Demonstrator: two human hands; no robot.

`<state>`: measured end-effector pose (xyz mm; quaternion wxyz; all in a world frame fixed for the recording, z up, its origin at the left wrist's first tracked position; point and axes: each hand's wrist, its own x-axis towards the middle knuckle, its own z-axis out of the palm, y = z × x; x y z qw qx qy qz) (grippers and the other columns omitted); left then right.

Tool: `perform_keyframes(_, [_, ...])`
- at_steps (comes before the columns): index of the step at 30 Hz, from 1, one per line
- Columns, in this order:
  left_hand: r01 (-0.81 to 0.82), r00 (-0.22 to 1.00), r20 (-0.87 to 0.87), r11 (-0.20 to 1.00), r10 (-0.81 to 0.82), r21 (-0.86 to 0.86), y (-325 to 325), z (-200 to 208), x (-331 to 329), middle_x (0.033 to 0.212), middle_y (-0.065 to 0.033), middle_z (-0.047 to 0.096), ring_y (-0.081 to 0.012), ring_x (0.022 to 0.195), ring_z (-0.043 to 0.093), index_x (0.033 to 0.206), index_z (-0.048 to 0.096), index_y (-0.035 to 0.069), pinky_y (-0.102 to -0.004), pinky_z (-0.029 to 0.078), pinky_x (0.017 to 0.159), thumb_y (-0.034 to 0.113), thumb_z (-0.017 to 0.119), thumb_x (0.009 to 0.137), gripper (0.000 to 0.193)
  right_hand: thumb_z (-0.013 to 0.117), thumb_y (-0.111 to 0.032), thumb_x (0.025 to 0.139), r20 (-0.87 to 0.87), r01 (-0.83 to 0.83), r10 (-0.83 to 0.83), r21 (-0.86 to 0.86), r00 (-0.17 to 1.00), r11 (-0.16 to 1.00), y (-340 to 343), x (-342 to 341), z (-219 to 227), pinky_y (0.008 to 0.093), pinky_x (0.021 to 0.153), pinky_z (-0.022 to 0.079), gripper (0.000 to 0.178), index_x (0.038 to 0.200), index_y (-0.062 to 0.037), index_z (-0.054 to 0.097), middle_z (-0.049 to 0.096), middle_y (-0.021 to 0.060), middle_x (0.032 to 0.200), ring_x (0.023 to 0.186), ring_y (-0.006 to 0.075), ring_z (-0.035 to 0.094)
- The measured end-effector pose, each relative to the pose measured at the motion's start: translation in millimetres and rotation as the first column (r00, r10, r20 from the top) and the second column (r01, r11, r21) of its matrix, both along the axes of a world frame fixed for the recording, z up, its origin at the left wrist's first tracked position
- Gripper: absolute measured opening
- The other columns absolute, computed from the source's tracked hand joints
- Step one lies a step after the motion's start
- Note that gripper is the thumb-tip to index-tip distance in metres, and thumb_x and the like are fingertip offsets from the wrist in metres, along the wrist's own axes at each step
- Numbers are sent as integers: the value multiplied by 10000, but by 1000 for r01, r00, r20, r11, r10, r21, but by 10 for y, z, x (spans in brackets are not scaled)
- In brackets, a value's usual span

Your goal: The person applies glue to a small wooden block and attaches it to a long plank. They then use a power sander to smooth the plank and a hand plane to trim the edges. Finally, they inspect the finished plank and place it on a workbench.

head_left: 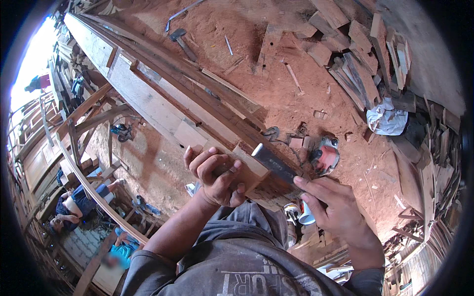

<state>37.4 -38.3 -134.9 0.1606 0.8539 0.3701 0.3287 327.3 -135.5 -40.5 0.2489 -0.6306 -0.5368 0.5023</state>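
In my right hand (333, 200) is a flat dark metal blade (276, 165) with a bright end, much like a plane iron. Thumb and fingers grip its lower end, and the bright end points up and left over the wooden bench (163, 101). My left hand (216, 173) is beside the bench's near end, palm up. Its fingers are loosely curled and apart, with nothing visible in them. A small pale wood block (252, 165) lies on the bench between my hands, partly behind the blade.
A red power tool (326, 155) sits on the dirt floor at the right, near a cable. A hammer (183, 43) lies beyond the bench. Stacked wood offcuts (353, 64) and a white bag (387, 118) are at the far right. Two people (81, 202) are at the lower left.
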Motion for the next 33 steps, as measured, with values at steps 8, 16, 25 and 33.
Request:
perform_keyframes(8, [5,1000,22,1000,-5,19,7,-32,13,1119,-110,609,-334,1195,518,1060,761,187,-640,206,1181,490,569,855,413,750,-85,918,89,-72,67,59,994,996,42,-19,-25,379,606,557,472,1379,-156,684,653,76,841,665,233,669])
perform_keyframes(16, [6,999,35,999,-7,44,15,-40,26,1116,-111,608,-333,1189,522,1055,761,184,-644,210,1176,488,573,836,419,736,-96,931,78,-53,49,53,996,997,92,-61,-30,375,603,553,466,1390,-159,678,630,69,819,670,238,659])
perform_keyframes(25, [6,999,37,999,-8,35,19,-10,30,1102,-114,602,-332,1171,526,1062,754,180,-635,211,1179,478,576,834,415,733,-121,933,84,-64,54,113,995,992,136,-70,-62,379,608,570,491,1415,-178,657,628,57,818,659,226,669])
perform_keyframes(33, [-1,998,59,1000,-1,31,19,-25,49,1100,-113,601,-331,1175,525,1065,755,178,-622,211,1185,479,567,849,415,735,-186,945,154,-132,120,69,981,989,97,-41,-103,373,598,575,483,1420,-205,653,631,41,843,663,217,676])
